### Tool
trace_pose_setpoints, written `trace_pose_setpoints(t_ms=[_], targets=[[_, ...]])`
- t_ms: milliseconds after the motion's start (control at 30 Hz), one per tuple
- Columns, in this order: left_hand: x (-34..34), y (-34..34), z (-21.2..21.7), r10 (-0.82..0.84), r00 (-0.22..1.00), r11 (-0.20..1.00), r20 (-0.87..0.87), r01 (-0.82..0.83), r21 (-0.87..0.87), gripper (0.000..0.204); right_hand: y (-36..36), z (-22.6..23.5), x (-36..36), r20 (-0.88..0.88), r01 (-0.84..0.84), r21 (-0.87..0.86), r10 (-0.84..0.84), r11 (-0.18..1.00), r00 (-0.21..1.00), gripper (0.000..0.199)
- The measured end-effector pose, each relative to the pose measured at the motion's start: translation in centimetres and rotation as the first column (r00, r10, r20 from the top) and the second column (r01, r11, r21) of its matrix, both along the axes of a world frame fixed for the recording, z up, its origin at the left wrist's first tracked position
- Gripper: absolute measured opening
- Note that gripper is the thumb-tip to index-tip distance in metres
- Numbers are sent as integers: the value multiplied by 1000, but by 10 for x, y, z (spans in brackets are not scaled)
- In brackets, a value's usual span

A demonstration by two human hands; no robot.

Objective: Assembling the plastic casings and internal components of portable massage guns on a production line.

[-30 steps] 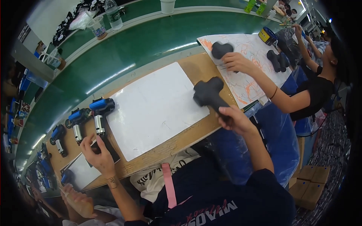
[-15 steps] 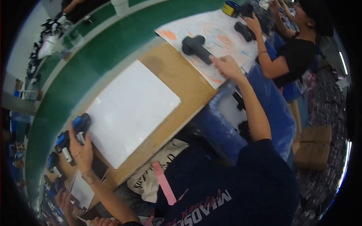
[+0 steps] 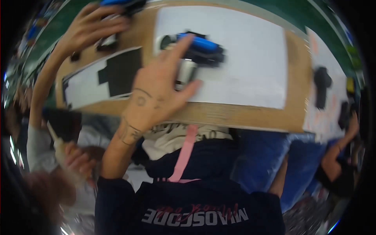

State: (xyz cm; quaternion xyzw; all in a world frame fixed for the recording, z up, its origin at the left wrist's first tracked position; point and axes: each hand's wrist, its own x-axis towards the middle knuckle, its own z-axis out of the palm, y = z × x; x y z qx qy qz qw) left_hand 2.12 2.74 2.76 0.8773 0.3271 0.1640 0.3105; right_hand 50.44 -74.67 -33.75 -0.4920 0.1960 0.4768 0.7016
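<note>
On the white sheet (image 3: pixel 243 58) lies a blue-and-black gun-shaped device (image 3: pixel 203 46) with a pale handle. My left hand (image 3: pixel 156 84) is closed around its left part, index finger across the blue top and thumb beside the handle; the hand is slightly blurred. My right forearm reaches down at the blue plastic-lined bin (image 3: pixel 258 160), and the hand itself is hidden there. Farther right, a black gun-shaped piece (image 3: pixel 322 84) rests on scribbled paper (image 3: pixel 313 113).
At the upper left, another person's hand (image 3: pixel 96 29) is at a second blue-and-black device (image 3: pixel 127 6). A co-worker's hand (image 3: pixel 78 158) at the lower left holds a pale pointed tool (image 3: pixel 56 141). A dark panel (image 3: pixel 124 72) lies on the brown table (image 3: pixel 295 78).
The view has swung left. My left hand and the blue-and-black device are now farther onto the white sheet. My right hand has left the black piece on the scribbled paper and dropped from sight.
</note>
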Motion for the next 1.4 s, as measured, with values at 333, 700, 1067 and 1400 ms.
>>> trace_pose_setpoints(t_ms=[333,700,1067,1400], targets=[[-22,16,1,53,999,971,2,-51,-232,55,135,-4,-59,82,-101,-164,116,981,990,60],[-17,38,-31,36,933,901,358,124,-415,43,97,145,-90,393,4,-436,186,900,901,52],[-5,31,-38,123,904,899,410,73,-431,31,257,357,-102,662,-480,-182,468,858,586,84],[10,40,-38,41,910,903,412,142,-405,27,503,397,-192,812,-405,-507,579,761,72,91]])
